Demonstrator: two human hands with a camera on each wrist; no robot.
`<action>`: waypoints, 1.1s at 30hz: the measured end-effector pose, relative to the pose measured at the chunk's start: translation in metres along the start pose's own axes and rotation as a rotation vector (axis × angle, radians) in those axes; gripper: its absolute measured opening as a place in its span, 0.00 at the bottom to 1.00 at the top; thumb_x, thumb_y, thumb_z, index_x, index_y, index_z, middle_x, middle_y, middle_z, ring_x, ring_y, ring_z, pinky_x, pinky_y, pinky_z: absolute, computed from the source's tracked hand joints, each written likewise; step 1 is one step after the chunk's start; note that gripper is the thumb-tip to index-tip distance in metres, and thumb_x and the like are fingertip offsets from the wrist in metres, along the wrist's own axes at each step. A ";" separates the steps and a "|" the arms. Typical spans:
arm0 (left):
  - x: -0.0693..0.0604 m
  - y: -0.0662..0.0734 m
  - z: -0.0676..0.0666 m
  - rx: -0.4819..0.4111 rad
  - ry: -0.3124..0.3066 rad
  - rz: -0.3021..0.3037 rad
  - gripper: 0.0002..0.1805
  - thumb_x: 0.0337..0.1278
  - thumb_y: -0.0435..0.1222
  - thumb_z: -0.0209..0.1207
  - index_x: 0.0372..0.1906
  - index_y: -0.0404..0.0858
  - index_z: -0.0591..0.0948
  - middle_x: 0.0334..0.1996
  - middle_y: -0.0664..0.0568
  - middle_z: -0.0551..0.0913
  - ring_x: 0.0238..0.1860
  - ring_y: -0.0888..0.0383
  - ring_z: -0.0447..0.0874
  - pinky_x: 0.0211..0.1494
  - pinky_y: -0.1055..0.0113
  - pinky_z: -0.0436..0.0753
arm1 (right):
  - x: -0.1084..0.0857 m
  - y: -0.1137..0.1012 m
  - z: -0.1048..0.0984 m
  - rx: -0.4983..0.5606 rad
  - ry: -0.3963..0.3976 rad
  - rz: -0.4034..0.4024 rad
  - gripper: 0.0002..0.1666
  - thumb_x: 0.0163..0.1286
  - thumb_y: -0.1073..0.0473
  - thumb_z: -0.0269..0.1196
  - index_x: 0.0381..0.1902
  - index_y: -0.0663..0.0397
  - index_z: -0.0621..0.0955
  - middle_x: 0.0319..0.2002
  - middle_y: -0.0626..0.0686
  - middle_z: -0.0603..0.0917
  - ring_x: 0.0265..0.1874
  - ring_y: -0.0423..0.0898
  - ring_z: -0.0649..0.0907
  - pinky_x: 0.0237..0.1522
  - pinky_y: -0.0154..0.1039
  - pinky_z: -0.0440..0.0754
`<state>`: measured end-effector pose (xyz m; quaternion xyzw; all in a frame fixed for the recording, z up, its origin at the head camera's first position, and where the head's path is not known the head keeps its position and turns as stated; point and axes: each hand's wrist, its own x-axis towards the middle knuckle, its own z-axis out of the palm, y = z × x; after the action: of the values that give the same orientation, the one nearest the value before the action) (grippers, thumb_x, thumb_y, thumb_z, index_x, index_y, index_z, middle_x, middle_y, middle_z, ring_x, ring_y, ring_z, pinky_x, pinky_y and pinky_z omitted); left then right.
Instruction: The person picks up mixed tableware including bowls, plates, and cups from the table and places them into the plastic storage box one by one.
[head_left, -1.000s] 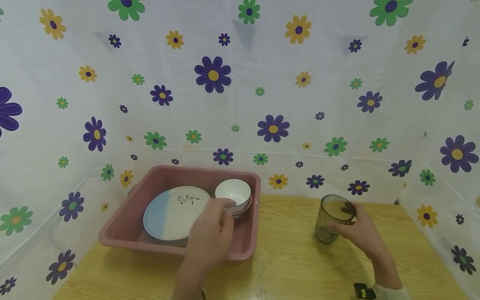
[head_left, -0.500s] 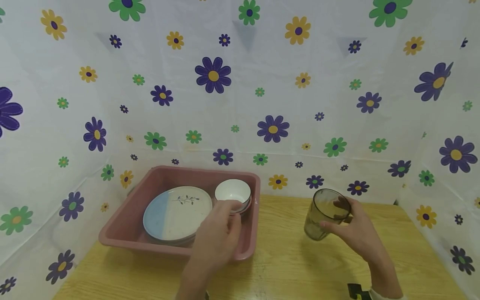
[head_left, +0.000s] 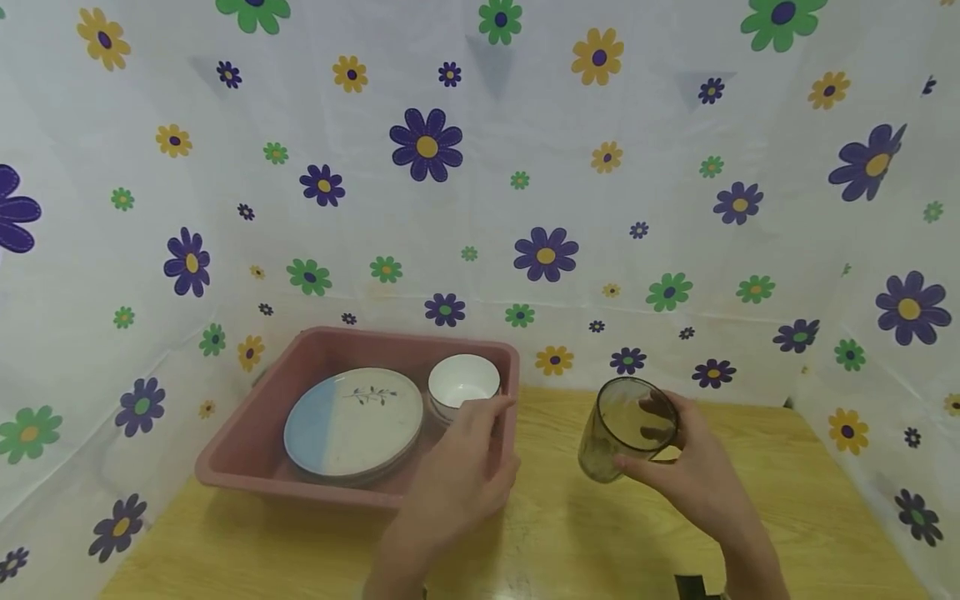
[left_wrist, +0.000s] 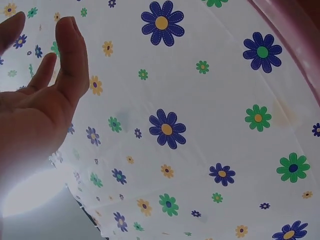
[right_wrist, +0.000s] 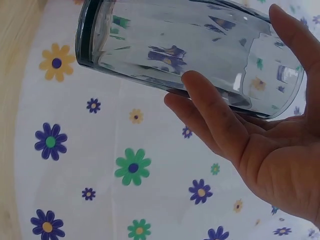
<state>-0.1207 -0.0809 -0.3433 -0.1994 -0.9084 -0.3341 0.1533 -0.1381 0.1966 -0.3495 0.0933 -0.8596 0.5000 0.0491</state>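
Observation:
A transparent dark-tinted drinking glass [head_left: 602, 442] tilts above the table to the right of the pink basin. My right hand [head_left: 697, 479] grips it near its rim, the thumb on the near side and fingers round the far side. In the right wrist view the glass [right_wrist: 175, 55] lies across the picture, its thick base at the left, with the fingers of my right hand [right_wrist: 265, 150] against its wall. My left hand [head_left: 457, 483] hovers over the basin's near right corner, fingers loosely bent. Nothing sits in my left hand [left_wrist: 55, 95] in the left wrist view.
The pink basin [head_left: 247, 482] stands on the left of the wooden table [head_left: 570, 533]. Inside it are stacked plates, the top plate [head_left: 367, 429] blue and cream with a leaf sprig, and stacked bowls, the top one a white bowl [head_left: 463, 379]. A flowered curtain [head_left: 480, 200] encloses the back and sides.
My right hand has lifted the glass off the table, tilted it and carried it left toward the basin. My left hand has shifted right, from over the bowls to the basin's right side.

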 end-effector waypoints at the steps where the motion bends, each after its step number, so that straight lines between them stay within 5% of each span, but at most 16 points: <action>1: 0.000 0.001 0.002 0.012 -0.015 0.018 0.33 0.57 0.36 0.66 0.67 0.41 0.69 0.60 0.49 0.74 0.55 0.56 0.78 0.53 0.58 0.83 | -0.002 -0.002 0.002 0.017 -0.004 -0.010 0.55 0.57 0.53 0.75 0.74 0.59 0.58 0.66 0.62 0.69 0.57 0.62 0.77 0.44 0.40 0.84; 10: -0.002 0.012 0.013 0.026 -0.173 0.083 0.46 0.54 0.42 0.70 0.74 0.43 0.57 0.66 0.44 0.68 0.66 0.50 0.70 0.60 0.51 0.79 | -0.016 -0.016 0.019 0.140 -0.072 -0.085 0.54 0.54 0.56 0.77 0.73 0.51 0.60 0.66 0.57 0.70 0.59 0.62 0.77 0.43 0.39 0.85; 18: -0.004 0.016 0.023 0.016 -0.127 0.234 0.50 0.51 0.43 0.73 0.75 0.42 0.56 0.62 0.47 0.71 0.63 0.55 0.73 0.60 0.55 0.80 | -0.023 -0.024 0.025 0.156 -0.093 -0.113 0.51 0.54 0.57 0.77 0.71 0.50 0.63 0.66 0.56 0.73 0.59 0.61 0.78 0.45 0.41 0.84; 33: -0.003 0.019 0.023 0.057 -0.101 0.274 0.52 0.50 0.50 0.72 0.75 0.40 0.56 0.64 0.48 0.72 0.65 0.54 0.72 0.57 0.55 0.82 | -0.035 -0.034 0.031 0.022 -0.037 -0.146 0.53 0.48 0.47 0.80 0.69 0.41 0.66 0.64 0.46 0.75 0.57 0.52 0.80 0.44 0.41 0.84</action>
<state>-0.1124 -0.0525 -0.3510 -0.3337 -0.8883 -0.2735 0.1574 -0.0966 0.1574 -0.3418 0.1656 -0.8457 0.5027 0.0685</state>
